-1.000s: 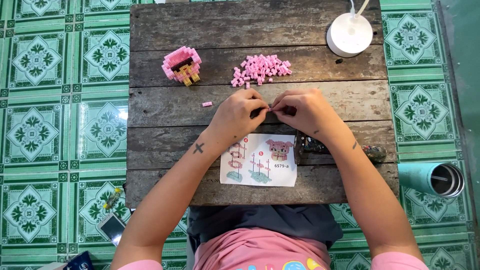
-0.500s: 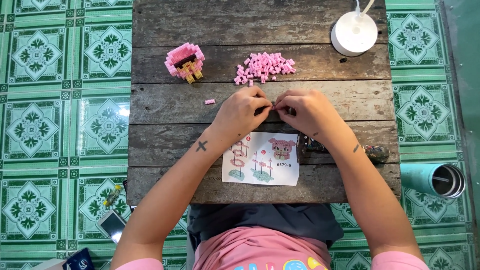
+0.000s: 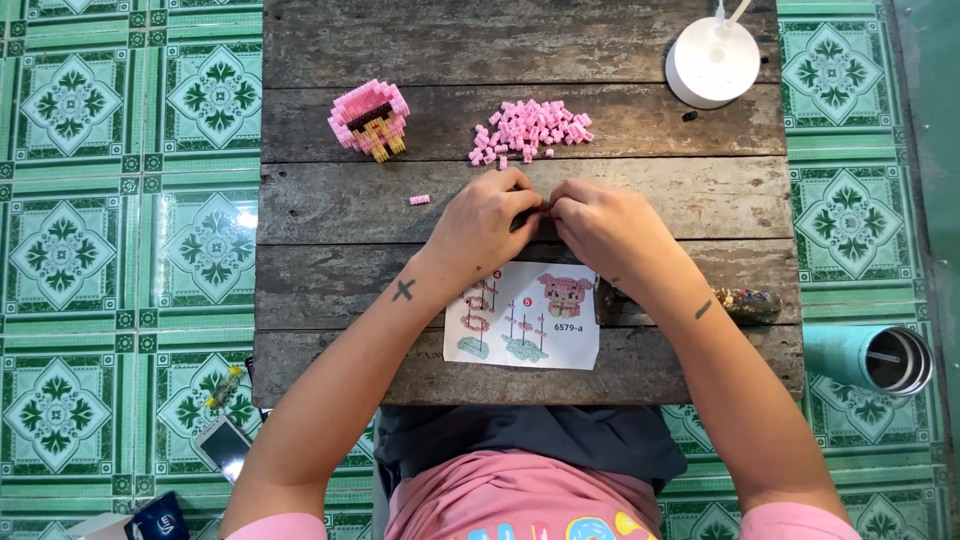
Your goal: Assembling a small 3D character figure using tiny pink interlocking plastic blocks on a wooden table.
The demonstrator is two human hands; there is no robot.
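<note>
Little has moved since the earlier frames: we find both hands at the same spot over the middle of the table [image 3: 300, 225], fingertips still pressed together, and only the view itself has shifted a touch. Going from largest to smallest, the table is a weathered plank top set on green patterned tiles [image 3: 100, 230]. At its far right corner stands a white round lamp base [image 3: 712, 62]; off its right edge a teal flask [image 3: 868, 357] lies on its side. An instruction sheet [image 3: 522, 330] lies flat at the near edge, under and between our wrists. Far left on the planks sits the built pink figure [image 3: 369, 119], upright and untouched, well apart from the hands. A pile of loose pink bricks [image 3: 530, 128] lies just beyond the fingertips, near but not touching. One stray brick [image 3: 419, 199] rests alone to the left of the left hand [image 3: 483, 222]. That hand and the right hand [image 3: 598, 222] meet thumb to forefinger, both pinched shut on something between them; we judge it a small brick piece, but the fingers hide it and we cannot confirm. With so little change, we judge the fitting of this piece to be still under way, with the pile not visibly reduced.
</note>
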